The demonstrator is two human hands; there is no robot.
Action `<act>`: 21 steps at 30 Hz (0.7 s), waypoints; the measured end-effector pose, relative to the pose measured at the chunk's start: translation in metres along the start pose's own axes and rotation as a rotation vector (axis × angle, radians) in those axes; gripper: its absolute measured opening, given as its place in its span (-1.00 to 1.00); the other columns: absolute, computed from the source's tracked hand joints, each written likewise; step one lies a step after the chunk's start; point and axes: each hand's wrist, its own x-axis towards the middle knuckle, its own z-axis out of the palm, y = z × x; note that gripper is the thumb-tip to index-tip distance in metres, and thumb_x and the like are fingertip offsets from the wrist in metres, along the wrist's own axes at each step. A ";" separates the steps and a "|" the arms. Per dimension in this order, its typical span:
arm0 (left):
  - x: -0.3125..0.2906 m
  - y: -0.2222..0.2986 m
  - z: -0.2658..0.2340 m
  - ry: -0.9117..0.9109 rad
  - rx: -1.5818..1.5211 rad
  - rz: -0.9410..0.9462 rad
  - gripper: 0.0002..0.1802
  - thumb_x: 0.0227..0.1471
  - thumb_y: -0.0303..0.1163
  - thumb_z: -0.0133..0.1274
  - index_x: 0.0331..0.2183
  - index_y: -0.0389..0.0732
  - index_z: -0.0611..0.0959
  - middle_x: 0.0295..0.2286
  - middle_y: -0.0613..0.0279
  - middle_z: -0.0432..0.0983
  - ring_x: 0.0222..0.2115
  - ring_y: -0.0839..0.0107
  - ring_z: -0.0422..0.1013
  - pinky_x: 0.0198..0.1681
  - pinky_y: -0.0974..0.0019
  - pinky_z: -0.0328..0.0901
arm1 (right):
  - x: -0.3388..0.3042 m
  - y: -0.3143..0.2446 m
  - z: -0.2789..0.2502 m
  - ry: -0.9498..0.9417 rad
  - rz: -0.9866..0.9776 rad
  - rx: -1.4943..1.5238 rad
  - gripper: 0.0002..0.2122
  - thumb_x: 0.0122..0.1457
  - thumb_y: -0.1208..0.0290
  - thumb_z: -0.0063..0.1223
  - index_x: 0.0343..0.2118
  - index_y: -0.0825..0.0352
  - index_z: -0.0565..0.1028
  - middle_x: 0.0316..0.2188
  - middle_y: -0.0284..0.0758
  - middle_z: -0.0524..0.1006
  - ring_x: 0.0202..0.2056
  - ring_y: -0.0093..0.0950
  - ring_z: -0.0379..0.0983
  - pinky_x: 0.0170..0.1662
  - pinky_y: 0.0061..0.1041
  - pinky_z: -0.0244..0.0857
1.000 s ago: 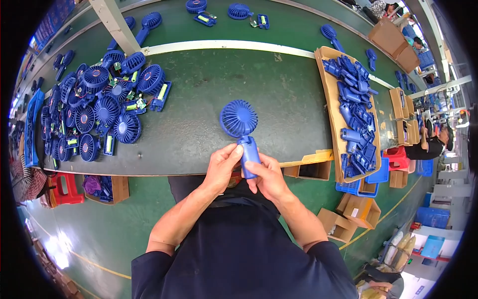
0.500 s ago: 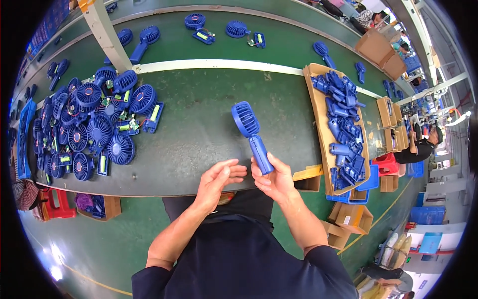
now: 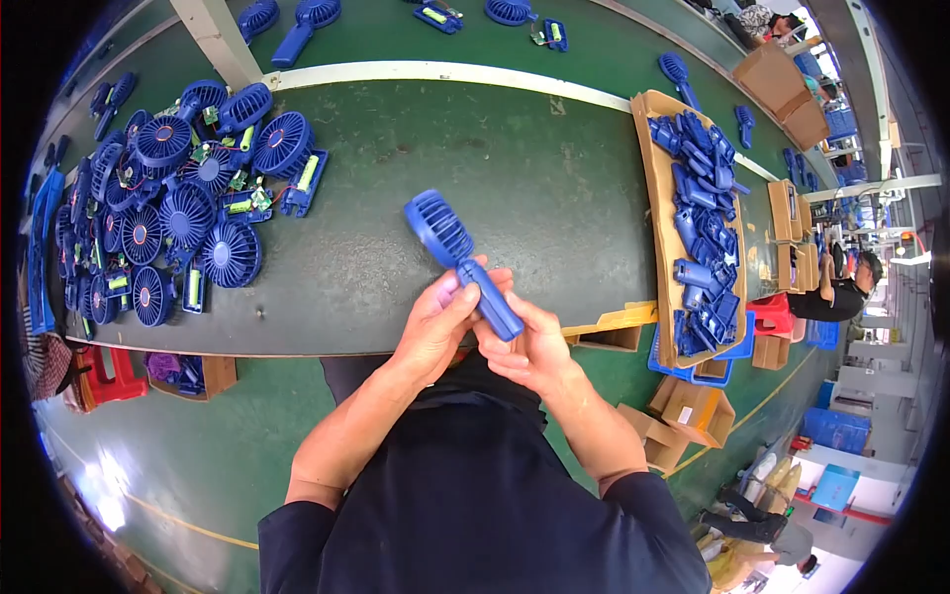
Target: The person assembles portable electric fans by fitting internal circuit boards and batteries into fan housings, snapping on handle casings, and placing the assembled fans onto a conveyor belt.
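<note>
Both of my hands hold one blue handheld fan (image 3: 492, 305) above the near edge of the green table. Its round slatted head tilts up to the left, and its handle slants down to the right. My left hand (image 3: 441, 319) is closed on the upper handle, just below the fan head. My right hand (image 3: 529, 342) grips the lower handle from the right side, with the fingers partly hidden behind it.
A heap of blue fans (image 3: 186, 213) with exposed batteries and boards covers the table's left. On the right stands a cardboard tray (image 3: 661, 198) of blue handle shells. Behind a white rail (image 3: 445, 71), more fans lie on a green surface. Cardboard boxes (image 3: 698, 411) stand below right.
My left hand has closed on the fan's handle, where before it was apart and empty. The fan has moved left and tilts more. The view has shifted, too.
</note>
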 end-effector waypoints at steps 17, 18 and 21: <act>-0.019 0.004 -0.004 -0.061 -0.192 -0.035 -0.45 0.35 -0.16 -0.02 0.20 -0.33 0.42 0.17 -0.09 0.39 0.26 0.04 0.27 0.33 -0.05 0.18 | -0.018 -0.005 0.000 0.108 -0.104 -0.499 -0.49 0.44 0.04 -0.15 -0.15 0.54 0.54 -0.34 -0.15 0.61 -0.48 -0.43 0.57 -0.42 -0.46 0.51; -0.018 0.001 -0.006 -0.026 -0.226 -0.021 -0.48 0.34 -0.21 0.01 0.18 -0.33 0.44 0.16 -0.06 0.41 0.24 0.08 0.29 0.30 0.01 0.23 | -0.018 -0.006 0.000 0.206 -0.111 -0.611 -0.48 0.44 0.01 -0.15 -0.16 0.52 0.56 -0.34 -0.16 0.62 -0.49 -0.43 0.57 -0.41 -0.47 0.51; -0.017 -0.004 -0.006 0.012 -0.242 0.023 -0.53 0.31 -0.28 0.07 0.14 -0.32 0.48 0.13 -0.01 0.44 0.21 0.16 0.34 0.28 0.08 0.26 | -0.019 0.004 0.013 0.457 -0.842 -1.683 -0.66 0.20 0.23 0.28 -0.16 0.47 0.60 -0.28 -0.14 0.60 -0.32 -0.24 0.60 -0.26 -0.36 0.50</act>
